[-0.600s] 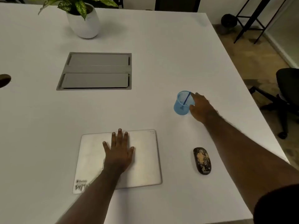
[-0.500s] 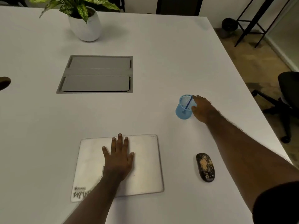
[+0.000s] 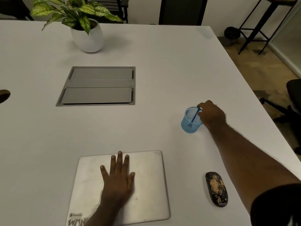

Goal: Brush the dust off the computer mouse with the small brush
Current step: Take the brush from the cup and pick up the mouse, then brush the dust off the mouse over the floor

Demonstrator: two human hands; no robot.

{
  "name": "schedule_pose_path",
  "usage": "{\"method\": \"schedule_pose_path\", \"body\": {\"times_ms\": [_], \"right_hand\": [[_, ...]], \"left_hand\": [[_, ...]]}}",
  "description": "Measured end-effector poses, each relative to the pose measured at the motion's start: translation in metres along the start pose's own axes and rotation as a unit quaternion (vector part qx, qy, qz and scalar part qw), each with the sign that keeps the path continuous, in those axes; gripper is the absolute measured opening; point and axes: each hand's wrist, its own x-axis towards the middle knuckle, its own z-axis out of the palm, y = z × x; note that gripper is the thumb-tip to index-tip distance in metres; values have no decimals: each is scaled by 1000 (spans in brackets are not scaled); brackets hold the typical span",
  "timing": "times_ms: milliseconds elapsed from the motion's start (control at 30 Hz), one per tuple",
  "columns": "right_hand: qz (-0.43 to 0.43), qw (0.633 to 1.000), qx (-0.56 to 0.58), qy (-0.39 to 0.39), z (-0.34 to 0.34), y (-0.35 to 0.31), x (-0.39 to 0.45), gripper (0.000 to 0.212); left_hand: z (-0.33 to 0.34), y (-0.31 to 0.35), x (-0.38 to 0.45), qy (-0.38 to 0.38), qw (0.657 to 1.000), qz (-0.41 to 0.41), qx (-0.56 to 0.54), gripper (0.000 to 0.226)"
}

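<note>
A black computer mouse (image 3: pixel 216 188) speckled with tan dust lies on the white table near its right front edge. Further back stands a light blue mesh cup (image 3: pixel 190 119) with a small blue brush (image 3: pixel 194 116) leaning inside it. My right hand (image 3: pixel 211 113) is at the cup's right rim, and its fingertips pinch the top of the brush handle. My left hand (image 3: pixel 118 178) rests flat, fingers spread, on a closed silver laptop (image 3: pixel 146 186) at the front centre.
A grey cable hatch (image 3: pixel 99 86) is set into the table's middle. A potted plant (image 3: pixel 86 35) in a white pot stands at the back. A black office chair (image 3: pixel 291 108) and a black metal stand (image 3: pixel 254 30) are off the table's right side.
My right hand's fingers have closed on the top of the brush handle at the cup's rim. The view has tilted up slightly. My left hand stays on the laptop.
</note>
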Motion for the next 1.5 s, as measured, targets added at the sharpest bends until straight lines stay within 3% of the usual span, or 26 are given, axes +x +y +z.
{"method": "schedule_pose_path", "body": {"times_ms": [367, 600, 733, 800, 867, 967, 1133, 1233, 1367, 1500], "right_hand": [[-16, 999, 4, 27, 4, 1, 6, 16], [-57, 983, 171, -12, -13, 14, 1, 12], [-7, 971, 238, 30, -37, 31, -18, 9], [46, 937, 346, 35, -51, 45, -38, 6], [100, 865, 490, 34, -64, 60, -68, 6], [167, 779, 603, 43, -64, 87, -126, 11], [299, 662, 687, -22, -18, 118, -215, 33], [357, 605, 711, -47, 9, 125, -255, 33], [397, 578, 713, -24, 32, 120, -281, 34], [395, 598, 697, -11, 42, 102, -284, 25]], "left_hand": [[7, -3, 0, -3, 1000, -7, -7, 68], [1, 0, -1, 1, 1000, -1, -9, 65], [2, 0, -1, -1, 1000, 1, 12, 65], [1, 0, 0, -8, 1000, 2, 19, 65], [0, 0, 0, -15, 1000, 2, 25, 65], [-4, 2, 1, -23, 999, -5, 29, 67], [-22, 18, -1, -26, 999, 19, 23, 74], [-32, 47, -5, 8, 998, 69, -10, 60], [-26, 107, -16, 9, 979, 108, -175, 44], [-4, 174, -32, -92, 946, 75, -301, 37]]}}
